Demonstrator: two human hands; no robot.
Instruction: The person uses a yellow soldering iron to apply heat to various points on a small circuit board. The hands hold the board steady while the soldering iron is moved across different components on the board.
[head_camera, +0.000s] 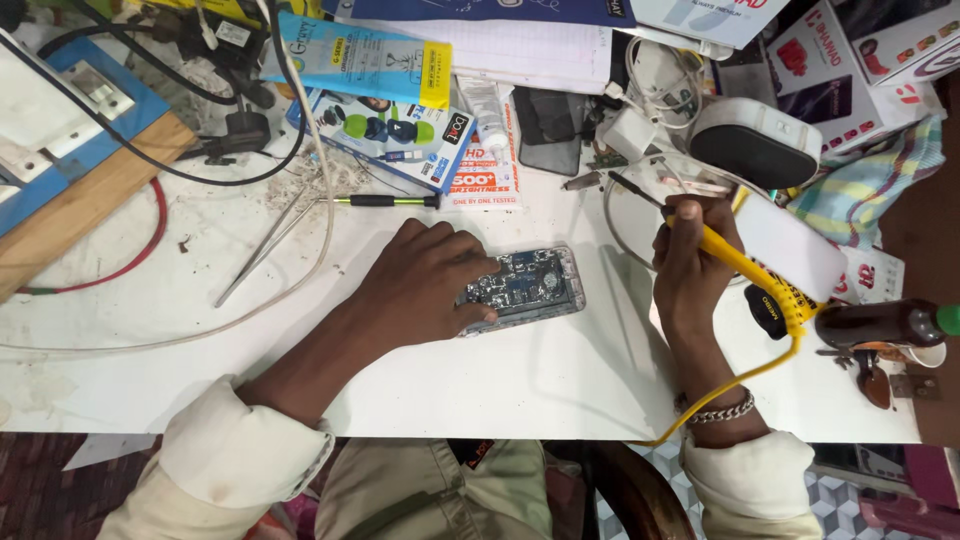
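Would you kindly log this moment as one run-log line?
left hand: pressing on opened phone | right hand: holding yellow soldering iron, tip raised off phone | surface: white table

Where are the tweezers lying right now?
The tweezers lie on the white table, left of the left hand, near the small screwdriver.

I am reaching my left hand (425, 285) forward and inward with the palm facing down, fingers (470, 268) spread and pressing flat, the forearm bare below a pushed-up pale sleeve. I am keeping my right hand (690, 265) raised on its side, fingers curling into a closed pen-like grip, wrist wearing a chain bracelet above a rolled cuff.
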